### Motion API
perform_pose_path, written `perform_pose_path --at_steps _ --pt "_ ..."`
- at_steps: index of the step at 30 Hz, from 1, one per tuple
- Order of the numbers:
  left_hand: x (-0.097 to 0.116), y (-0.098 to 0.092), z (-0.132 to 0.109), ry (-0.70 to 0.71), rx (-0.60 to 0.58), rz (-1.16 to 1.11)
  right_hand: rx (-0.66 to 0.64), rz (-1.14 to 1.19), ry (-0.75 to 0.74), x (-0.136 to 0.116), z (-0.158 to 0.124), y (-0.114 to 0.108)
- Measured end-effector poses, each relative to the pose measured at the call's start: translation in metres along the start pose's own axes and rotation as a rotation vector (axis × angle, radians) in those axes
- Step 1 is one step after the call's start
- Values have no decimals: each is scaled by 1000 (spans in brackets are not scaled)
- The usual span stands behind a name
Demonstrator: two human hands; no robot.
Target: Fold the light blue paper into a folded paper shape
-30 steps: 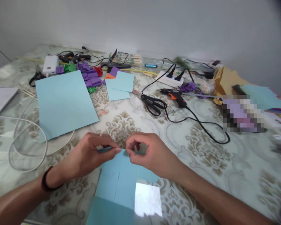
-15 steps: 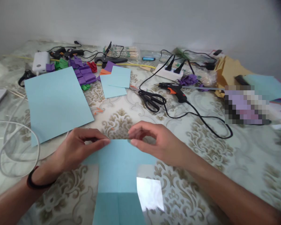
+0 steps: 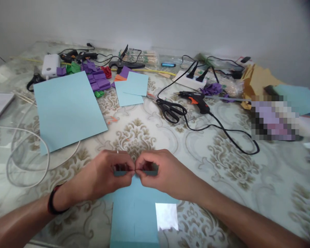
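Observation:
Light blue paper, cut in a T-like shape with crease lines, hangs toward me from my fingers. My left hand pinches its far edge between thumb and fingers. Right beside it, fingertips almost touching, my right hand pinches the same edge near the middle. The paper's side flaps are partly covered by my hands. A bright white patch shows on the table by the paper's right side.
A large light blue sheet lies at left, near a white cable. Small blue papers, black-handled scissors, a glue gun and a power strip lie farther back. Folded purple paper pieces are behind the sheet.
My hands have come together at the middle of the paper's far edge, and the right fingers have closed on it. The paper sits lower in view.

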State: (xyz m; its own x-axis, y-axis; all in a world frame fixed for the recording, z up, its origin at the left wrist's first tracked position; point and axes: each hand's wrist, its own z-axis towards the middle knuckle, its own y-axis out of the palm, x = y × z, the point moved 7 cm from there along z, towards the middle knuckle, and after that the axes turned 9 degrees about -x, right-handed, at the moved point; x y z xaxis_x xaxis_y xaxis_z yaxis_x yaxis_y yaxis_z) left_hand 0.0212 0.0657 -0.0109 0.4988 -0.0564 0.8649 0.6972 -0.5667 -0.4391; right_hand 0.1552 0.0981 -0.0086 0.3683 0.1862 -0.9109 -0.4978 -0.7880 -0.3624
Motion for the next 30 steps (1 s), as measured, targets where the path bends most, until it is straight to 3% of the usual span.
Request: perform_pose_path --at_steps 4,8,15,23,30 --pt "4 -3 0 7 -32 -16 -28 15 20 2 -1 0" --pt "2 -19 -3 2 -30 -36 -8 26 16 3 -5 -12" --pt "-7 -49 -7 -29 102 -50 133 13 0 2 -11 -45" --pt "-10 -31 -6 -26 121 -96 80 -79 6 -3 -9 -36" --pt "-8 -25 -10 -7 142 -112 25 -194 -7 -35 11 -19"
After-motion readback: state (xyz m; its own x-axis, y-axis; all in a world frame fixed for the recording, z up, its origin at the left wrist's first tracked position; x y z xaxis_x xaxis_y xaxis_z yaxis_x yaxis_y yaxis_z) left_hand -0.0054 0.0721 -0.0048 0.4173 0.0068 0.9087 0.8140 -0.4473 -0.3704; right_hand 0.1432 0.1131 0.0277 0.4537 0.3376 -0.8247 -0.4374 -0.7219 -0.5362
